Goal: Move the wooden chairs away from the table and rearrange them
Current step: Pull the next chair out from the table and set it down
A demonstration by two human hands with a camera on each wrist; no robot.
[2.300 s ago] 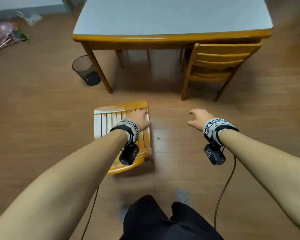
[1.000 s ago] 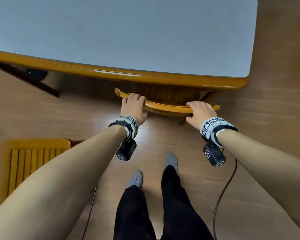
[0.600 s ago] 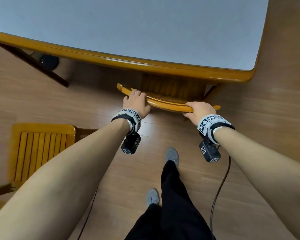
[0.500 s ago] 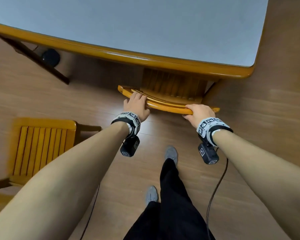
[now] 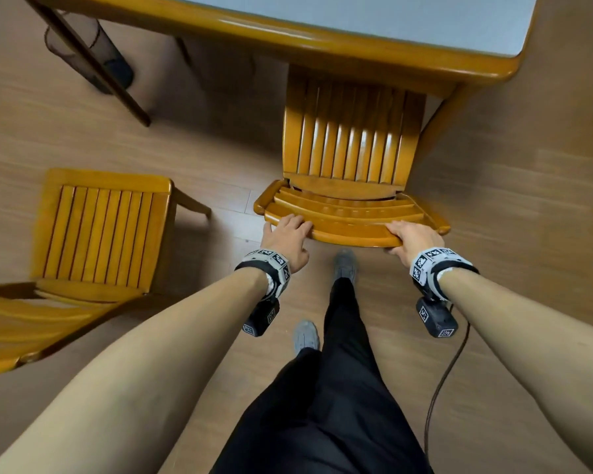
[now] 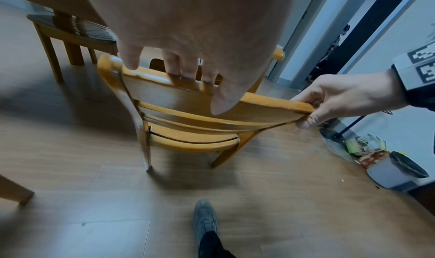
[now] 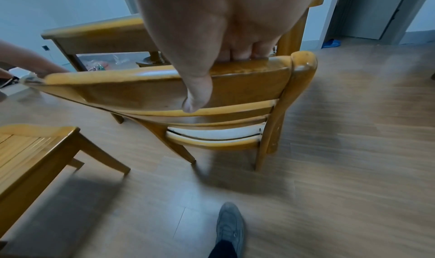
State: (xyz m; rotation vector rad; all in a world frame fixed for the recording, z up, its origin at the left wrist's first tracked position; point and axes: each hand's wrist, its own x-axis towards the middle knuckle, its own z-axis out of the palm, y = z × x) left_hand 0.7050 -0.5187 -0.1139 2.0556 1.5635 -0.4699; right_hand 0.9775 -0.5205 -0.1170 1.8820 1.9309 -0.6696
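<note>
Hands (image 5: pixel 353 236) grip the chair's (image 5: pixel 351 148) top rail; its seat, earlier tucked under the surface (image 5: pixel 322 32), now shows mostly clear, beside the other chair (image 5: pixel 100 227).

I'm looking at a room in a home, a plain dining area by the look of it. A wood-rimmed table (image 5: pixel 322 39) with a pale top stands on wood-plank flooring (image 5: pixel 528 200), with matching slatted chairs (image 5: pixel 350 142) around it, a mesh wastebasket (image 5: pixel 93 46) beside a table leg, a doorway (image 7: pixel 367 10) and blue slippers (image 7: pixel 330 43) beyond.
</note>
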